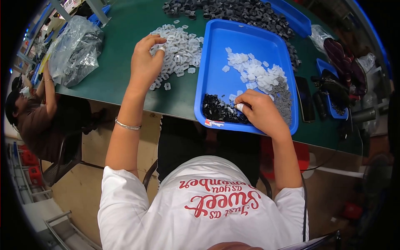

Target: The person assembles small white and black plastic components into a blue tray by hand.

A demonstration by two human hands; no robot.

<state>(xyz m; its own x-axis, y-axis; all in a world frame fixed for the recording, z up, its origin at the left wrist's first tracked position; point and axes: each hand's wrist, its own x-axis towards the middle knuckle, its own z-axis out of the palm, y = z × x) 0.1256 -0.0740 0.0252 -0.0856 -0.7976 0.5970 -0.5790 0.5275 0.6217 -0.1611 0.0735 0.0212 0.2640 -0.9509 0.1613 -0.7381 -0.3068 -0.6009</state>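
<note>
My left hand point(146, 60) is over the near left side of a pile of small white plastic pieces point(181, 50) on the table. Its thumb and forefinger stand a little apart, with nothing visible between them. Inside a blue tray point(200, 83), my right hand point(260, 109) is closed in a pinch above a heap of tiny black parts point(221, 109). Whatever its fingertips hold is too small to make out. White wrapping shows on a digit of each hand. Flat translucent white pieces point(258, 73) lie mid-tray, beside small grey parts point(283, 100) along the right wall.
Dark grey plastic parts point(233, 10) are heaped behind the tray on the green table point(125, 54). A phone point(305, 99) lies to the tray's right, near a smaller blue tray point(329, 68). Far left, another person point(37, 112) sits by a clear plastic bag point(79, 50).
</note>
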